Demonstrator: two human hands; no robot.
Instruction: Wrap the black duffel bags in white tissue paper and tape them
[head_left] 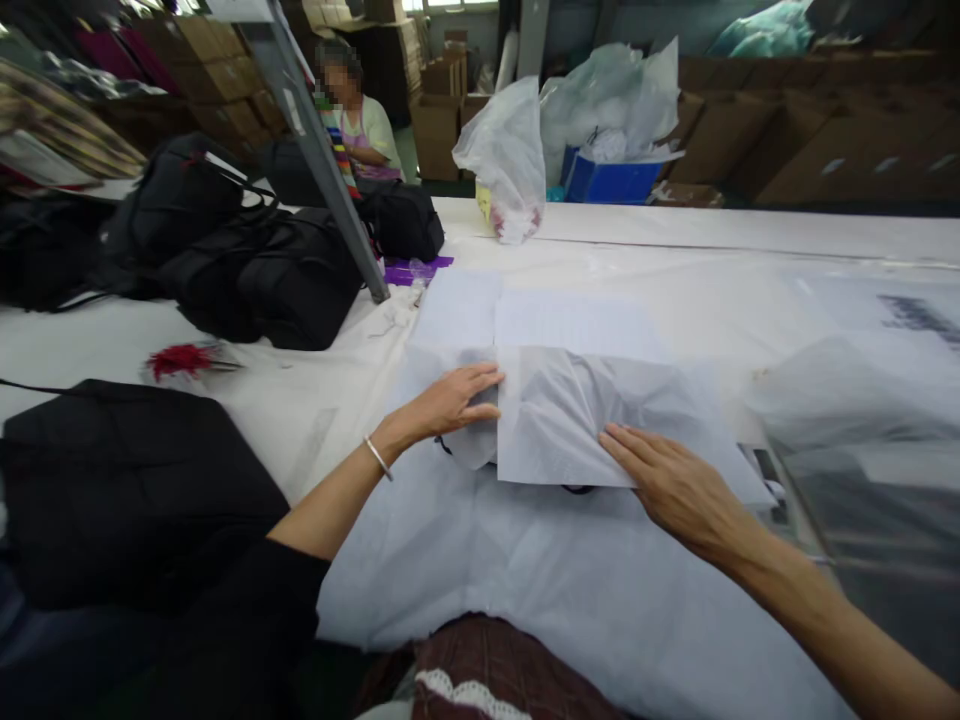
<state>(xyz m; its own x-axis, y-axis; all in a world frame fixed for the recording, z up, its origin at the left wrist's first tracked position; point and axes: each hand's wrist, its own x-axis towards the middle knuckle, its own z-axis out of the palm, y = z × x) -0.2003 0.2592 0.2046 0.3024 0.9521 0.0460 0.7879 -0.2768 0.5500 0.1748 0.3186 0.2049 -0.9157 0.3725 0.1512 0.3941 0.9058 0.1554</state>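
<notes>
Before me on the table lies a white wrapping sheet (555, 420), creased and folded over something dark whose edges peek out underneath. My left hand (461, 395), a bangle at its wrist, rests on the left part of the sheet with fingers stretched and apart. On the right part, my right hand (667, 480) presses flat with its fingers extended. Neither hand grips anything. More white sheeting (525, 560) spreads beneath and hangs toward my lap. What the folded sheet covers is mostly hidden.
Several black bags (300, 280) crowd the left, with another black bag (135, 480) nearer me. A metal post (322, 150) rises from the table. Clear plastic (870, 400) lies right. Behind stand a plastic bag (510, 150), a blue box (611, 180) and a seated person (371, 140).
</notes>
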